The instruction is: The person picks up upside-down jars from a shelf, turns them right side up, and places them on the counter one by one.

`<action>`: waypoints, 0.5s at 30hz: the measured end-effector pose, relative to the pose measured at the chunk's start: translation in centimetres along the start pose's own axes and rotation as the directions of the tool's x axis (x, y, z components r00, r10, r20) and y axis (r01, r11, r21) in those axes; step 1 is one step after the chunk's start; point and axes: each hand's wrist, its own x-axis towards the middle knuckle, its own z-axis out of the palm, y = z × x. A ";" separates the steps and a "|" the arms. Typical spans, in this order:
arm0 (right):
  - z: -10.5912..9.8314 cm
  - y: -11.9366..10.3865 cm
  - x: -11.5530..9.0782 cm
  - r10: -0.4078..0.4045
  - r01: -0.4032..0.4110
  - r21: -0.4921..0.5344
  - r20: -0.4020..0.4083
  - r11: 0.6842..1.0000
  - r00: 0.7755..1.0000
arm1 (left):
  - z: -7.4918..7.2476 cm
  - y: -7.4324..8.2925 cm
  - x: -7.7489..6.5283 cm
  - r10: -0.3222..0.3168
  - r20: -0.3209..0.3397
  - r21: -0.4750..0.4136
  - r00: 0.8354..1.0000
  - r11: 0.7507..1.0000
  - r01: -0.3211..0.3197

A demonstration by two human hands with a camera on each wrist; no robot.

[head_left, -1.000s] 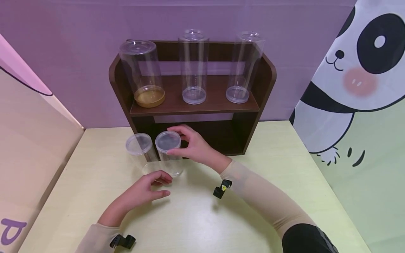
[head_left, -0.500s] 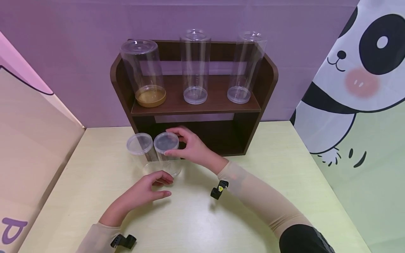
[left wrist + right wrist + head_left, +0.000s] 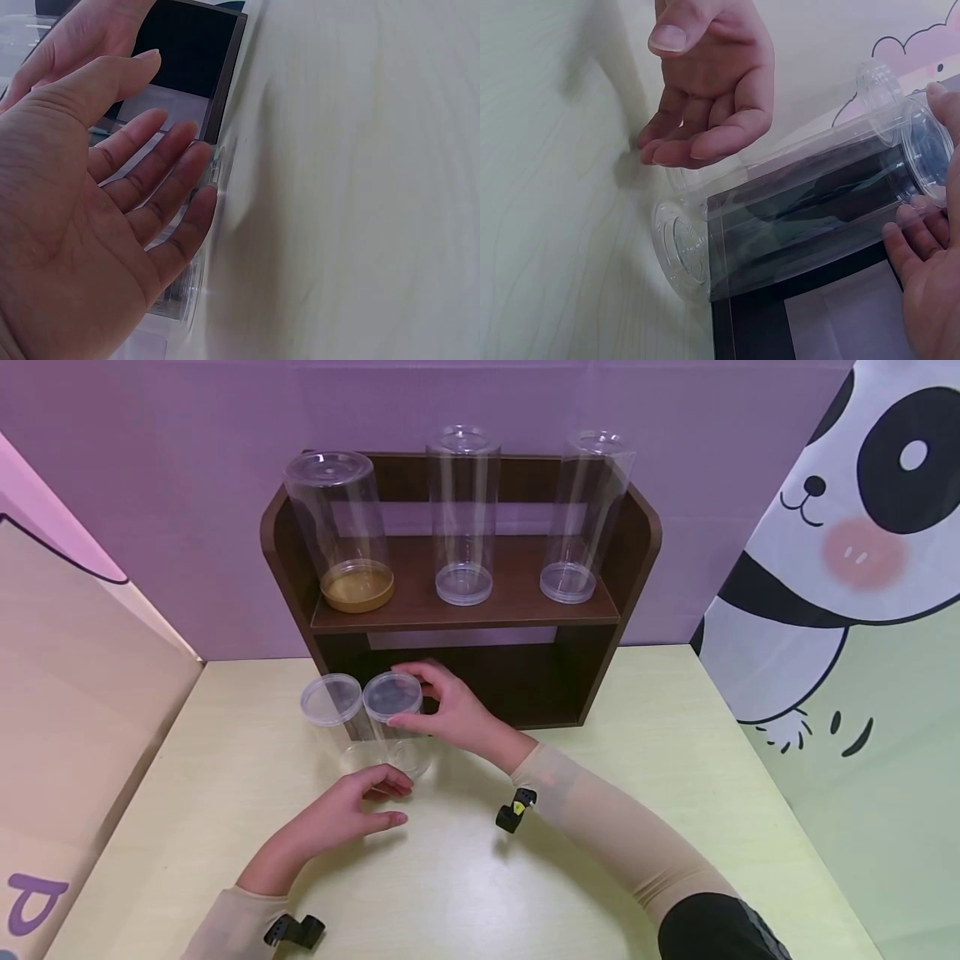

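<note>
Two clear plastic jars with lids stand upright side by side on the table, in front of the shelf's left part. My right hand (image 3: 468,714) holds the right jar (image 3: 393,693) near its lid, thumb on the near side and fingers on the far side. In the right wrist view, fingertips of the right hand (image 3: 934,285) lie at the lid end of this jar (image 3: 802,210). The left jar (image 3: 332,700) stands close against it. My left hand (image 3: 348,814) hovers in front of the jars' bases, fingers loosely spread, holding nothing. Its palm (image 3: 82,240) shows in the left wrist view.
A dark brown two-tier shelf (image 3: 465,625) stands against the purple backdrop. On its upper tier are a wide clear jar with a gold lid (image 3: 356,589) below and two tall narrow clear jars, the middle one (image 3: 462,518) and the right one (image 3: 585,518). A panda wall print is on the right.
My right hand and the jar it holds have shifted slightly left, up against the other jar. The left hand stays nearly in place.
</note>
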 end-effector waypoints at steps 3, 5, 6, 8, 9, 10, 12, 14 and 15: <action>0.0 0.1 0.0 0.002 -0.002 0.000 0.000 1.000 1.000 | 0.0 0.0 0.1 0.001 0.000 0.003 1.000 1.000 -0.001; 0.1 0.2 0.0 0.003 -0.003 -0.002 0.001 1.000 1.000 | 0.0 0.0 0.1 0.002 -0.001 0.004 1.000 1.000 -0.002; 0.0 0.2 0.0 0.003 -0.003 -0.004 0.001 1.000 1.000 | 0.0 0.0 0.1 0.002 -0.001 0.004 1.000 1.000 -0.002; 0.0 0.2 0.1 0.000 0.000 -0.008 0.002 1.000 1.000 | 0.1 0.0 0.1 0.002 0.000 0.003 1.000 1.000 -0.002; 0.0 0.1 0.0 0.000 0.000 -0.012 0.003 1.000 1.000 | 0.1 0.0 0.1 0.001 0.001 0.003 1.000 1.000 -0.001; -0.1 0.1 0.0 0.000 0.000 -0.016 0.004 1.000 1.000 | 0.1 0.0 0.1 0.000 0.002 0.005 1.000 1.000 0.000; -0.1 0.0 0.0 0.000 0.000 -0.027 0.005 1.000 1.000 | 0.1 0.0 0.1 -0.001 0.003 0.004 1.000 1.000 0.001; -0.2 0.0 0.0 0.002 -0.002 -0.039 0.006 0.999 1.000 | 0.1 0.0 0.2 -0.001 0.005 0.005 1.000 1.000 0.001; -0.2 -0.1 0.0 0.004 -0.003 -0.043 0.007 0.999 1.000 | 0.1 0.0 0.2 0.000 0.006 0.005 1.000 1.000 0.000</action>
